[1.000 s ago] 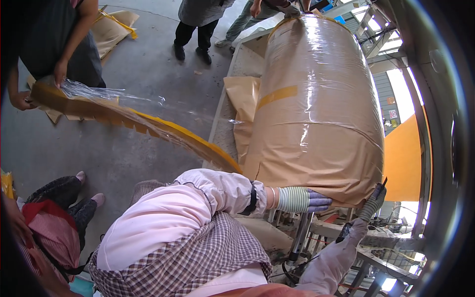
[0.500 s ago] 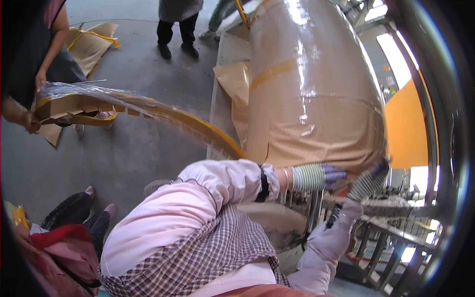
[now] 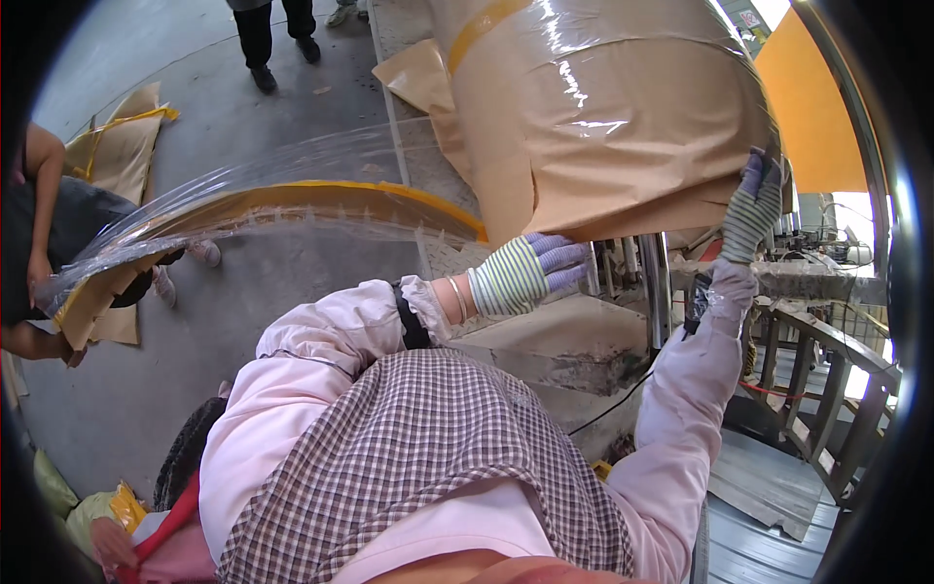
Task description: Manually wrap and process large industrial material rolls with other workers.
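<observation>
A large roll [image 3: 593,107] wrapped in brown paper and clear film lies in front of me. Its paper hangs in creases at the near end. My left hand [image 3: 530,273], in a striped glove with purple-grey fingers, is at the lower left edge of that paper, fingers stretched out and nothing seen in them. Against the roll's right side rests my right hand [image 3: 754,206], gloved alike, its fingers extended upward. A long curved strip of brown paper with yellow edging [image 3: 341,195] and clear film runs from beside the roll to a person at the left.
That person's hands [image 3: 44,282] hold the strip's far end. Another person's legs [image 3: 272,39] stand farther back. Brown paper [image 3: 126,146] lies on the grey floor. Below the roll is a worn block [image 3: 564,341]; a metal railing [image 3: 817,370] stands at right. Someone in pink sits close at lower left.
My left hand has moved left along the paper's lower edge, away from my right hand. My right hand stays at the roll's right side. The whole view has shifted.
</observation>
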A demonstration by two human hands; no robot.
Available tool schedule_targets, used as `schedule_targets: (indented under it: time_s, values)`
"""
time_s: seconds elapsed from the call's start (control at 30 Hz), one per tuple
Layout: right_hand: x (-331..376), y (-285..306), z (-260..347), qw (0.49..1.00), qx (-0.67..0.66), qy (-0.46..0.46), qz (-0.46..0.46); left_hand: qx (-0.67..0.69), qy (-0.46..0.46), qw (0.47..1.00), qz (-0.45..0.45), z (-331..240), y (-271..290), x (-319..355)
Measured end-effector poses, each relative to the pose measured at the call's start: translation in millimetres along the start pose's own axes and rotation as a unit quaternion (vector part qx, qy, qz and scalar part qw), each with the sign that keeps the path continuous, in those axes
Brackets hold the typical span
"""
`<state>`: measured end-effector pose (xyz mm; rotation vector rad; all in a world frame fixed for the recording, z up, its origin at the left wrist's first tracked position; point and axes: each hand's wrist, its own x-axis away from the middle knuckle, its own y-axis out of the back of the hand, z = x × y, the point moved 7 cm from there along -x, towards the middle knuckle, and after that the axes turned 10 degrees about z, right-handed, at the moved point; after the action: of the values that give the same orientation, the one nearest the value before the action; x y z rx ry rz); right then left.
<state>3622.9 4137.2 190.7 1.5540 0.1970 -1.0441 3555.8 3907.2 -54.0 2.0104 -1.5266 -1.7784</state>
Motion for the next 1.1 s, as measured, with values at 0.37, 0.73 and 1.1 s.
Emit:
schedule_targets:
  time_s: [0.37,0.73,1.1]
  values:
    - [-32.7,6.2,-79.8,0.994,-0.088,-0.061,0.013,0.026,-0.013,0.999,-0.025,-3.2,9.5,8.0]
    - [-62.4,45.8,-98.3,0.974,0.2,-0.108,0.008,-0.08,0.235,0.964,0.097,79.2,-28.4,90.3]
    - [14.8,-6.3,-9.5,0.997,-0.049,0.052,-0.021,-0.137,0.522,0.69,0.482,134.0,-64.3,282.9]
